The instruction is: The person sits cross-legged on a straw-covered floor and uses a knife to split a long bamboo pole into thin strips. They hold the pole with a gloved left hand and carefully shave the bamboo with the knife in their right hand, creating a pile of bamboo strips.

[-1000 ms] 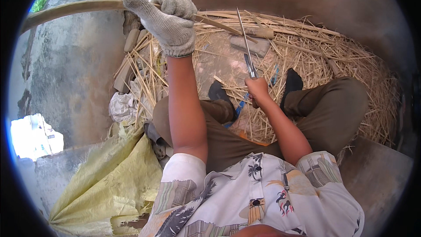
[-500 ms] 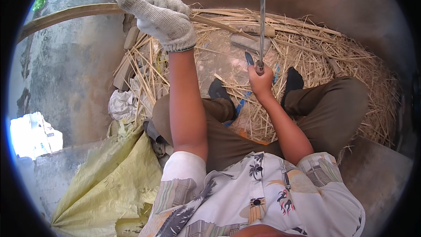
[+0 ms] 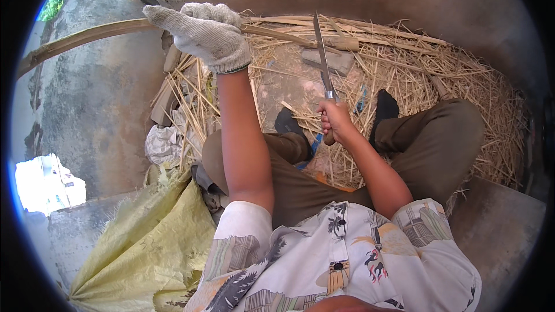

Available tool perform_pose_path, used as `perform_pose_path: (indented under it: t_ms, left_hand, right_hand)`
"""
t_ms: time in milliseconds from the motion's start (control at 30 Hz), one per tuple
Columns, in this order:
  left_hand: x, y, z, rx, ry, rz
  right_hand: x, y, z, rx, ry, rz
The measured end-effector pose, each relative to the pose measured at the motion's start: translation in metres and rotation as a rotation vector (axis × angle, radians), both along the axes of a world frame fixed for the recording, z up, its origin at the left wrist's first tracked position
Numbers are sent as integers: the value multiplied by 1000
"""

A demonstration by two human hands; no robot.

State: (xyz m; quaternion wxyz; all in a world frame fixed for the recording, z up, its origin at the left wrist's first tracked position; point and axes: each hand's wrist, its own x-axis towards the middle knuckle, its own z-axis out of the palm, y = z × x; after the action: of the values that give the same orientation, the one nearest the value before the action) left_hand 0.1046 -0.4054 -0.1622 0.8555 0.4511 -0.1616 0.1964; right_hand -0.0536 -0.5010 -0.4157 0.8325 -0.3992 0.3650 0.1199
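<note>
Gloved, perhaps against sharp edges, the left hand curls around a long strip; to its right, the right hand clenches a knife, blade outward.

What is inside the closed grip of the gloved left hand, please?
The gloved left hand grips a long wooden strip, which shows on both sides of it. The gripped part is covered and cannot be seen.

a tan strip stretches crosswise, a brown-handled knife pointing forward.
</note>
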Motion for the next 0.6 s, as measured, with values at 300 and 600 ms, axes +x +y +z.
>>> perform_pose_path:
  t_ms: [300,600]
  left_hand:
    - [2,9,3,94,56,56]
    - [-6,2,5,140,-15,-91]
  right_hand:
    - [2,4,1,-177,-231,-43]
    - [1,-10,-58,-816,-112,118]
